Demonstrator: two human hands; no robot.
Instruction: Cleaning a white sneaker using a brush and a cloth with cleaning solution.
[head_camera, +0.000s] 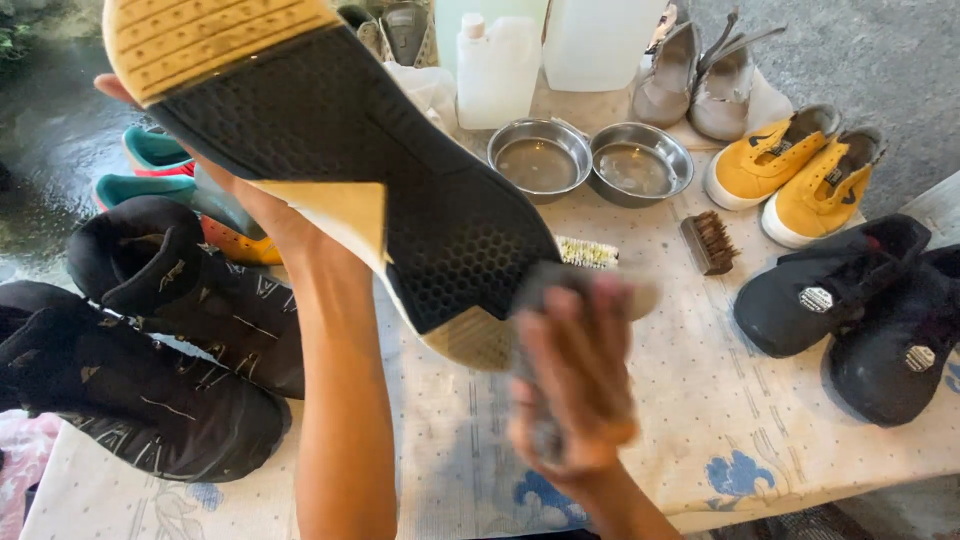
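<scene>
A black shoe (340, 150) was held up sole-outward above the worktop (700, 400), so that its tread and tan heel pad faced the camera and could be reached from below. It was carried by the left hand (235, 185), which was mostly hidden behind the shoe; the fingers were wrapped around the upper from the far side, so a closed grip on the shoe was judged, though the fingertips could not be seen. The right hand (575, 385) was blurred with motion at the shoe's near end. It was curled shut around a grey cloth (575, 290), and the cloth was pressed against the edge of the sole there.

The other things were laid out around the shoe as if kept within reach. Behind it, two steel bowls (590, 160) holding cloudy liquid stood side by side, with white plastic bottles (500, 65) beyond them. Just right of the shoe's near end a pale brush (588, 252) lay, and a brown brush (710, 242) lay a little further right. Pairs were kept together: yellow shoes (790, 170) and black shoes (860, 310) well to the right, grey shoes (700, 80) behind those, and black boots (150, 340) to the left, with teal shoes (160, 170) behind the boots.
</scene>
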